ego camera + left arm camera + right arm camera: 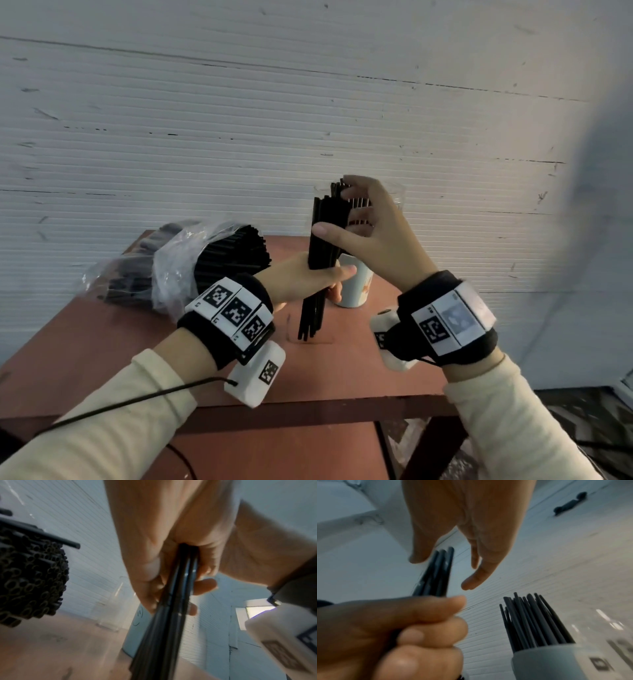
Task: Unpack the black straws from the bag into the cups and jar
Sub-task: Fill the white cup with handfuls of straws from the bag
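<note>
My left hand (329, 279) grips a small bundle of black straws (320, 240) upright above the table; the left wrist view shows its fingers (149, 568) curled round the bundle (164, 622). My right hand (334, 212) is spread loosely around the bundle's top, thumb on the near side and fingers on the far side, gripping nothing. A white cup (356, 291) stands just behind the bundle, with several straws (532, 620) standing in it. A clear jar (395, 197) stands behind the right hand. The plastic bag (171, 270), full of black straws (30, 574), lies at the left.
Everything rests on a small red-brown table (137, 359) set against a white ribbed wall (308, 102). The table's front edge is near my wrists, and its right edge lies just past the cup. A black cable (120, 401) runs from my left wrist.
</note>
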A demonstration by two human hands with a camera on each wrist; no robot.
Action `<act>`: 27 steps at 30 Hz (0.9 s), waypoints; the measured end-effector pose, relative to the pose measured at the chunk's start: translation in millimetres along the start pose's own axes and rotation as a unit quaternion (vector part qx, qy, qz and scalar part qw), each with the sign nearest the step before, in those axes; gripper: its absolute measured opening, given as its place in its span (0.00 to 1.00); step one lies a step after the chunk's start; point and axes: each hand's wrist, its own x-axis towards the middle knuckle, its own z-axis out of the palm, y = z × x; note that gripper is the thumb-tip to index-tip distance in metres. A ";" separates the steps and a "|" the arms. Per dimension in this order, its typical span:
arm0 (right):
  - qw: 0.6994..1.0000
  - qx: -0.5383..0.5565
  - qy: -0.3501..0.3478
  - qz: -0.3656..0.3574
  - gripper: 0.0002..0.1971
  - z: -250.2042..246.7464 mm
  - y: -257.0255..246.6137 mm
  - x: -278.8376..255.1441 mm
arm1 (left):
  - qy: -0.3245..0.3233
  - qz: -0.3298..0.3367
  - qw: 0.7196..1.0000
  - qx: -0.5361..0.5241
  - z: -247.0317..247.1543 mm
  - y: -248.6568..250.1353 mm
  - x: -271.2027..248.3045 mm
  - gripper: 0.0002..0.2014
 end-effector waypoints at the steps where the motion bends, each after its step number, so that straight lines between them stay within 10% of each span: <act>1: 0.999 -0.014 -0.028 0.011 0.39 -3.6 1.8 -2.5 | -0.036 0.013 0.999 0.010 0.8 4.7 -3.8 0.17; 6: 0.979 -0.011 -0.205 0.011 0.15 -4.1 14.7 -12.4 | -0.131 0.013 0.991 -0.002 16.1 15.6 -12.8 0.16; 11: 0.994 0.020 -0.104 0.008 0.07 -22.5 15.0 -5.4 | -0.051 -0.005 0.998 0.025 23.7 15.1 -2.0 0.15; 17: 0.988 0.090 0.123 0.040 0.06 -70.7 22.4 31.8 | 0.192 -0.021 0.981 -0.011 27.2 10.1 27.0 0.48; 21: 0.983 0.055 0.159 0.076 0.06 -83.1 33.8 58.6 | 0.169 -0.052 0.984 0.013 22.5 2.1 58.5 0.62; 27: 0.993 -0.048 0.065 0.086 0.07 -71.8 49.4 82.7 | 0.126 -0.071 0.989 0.009 15.5 -2.2 81.3 0.54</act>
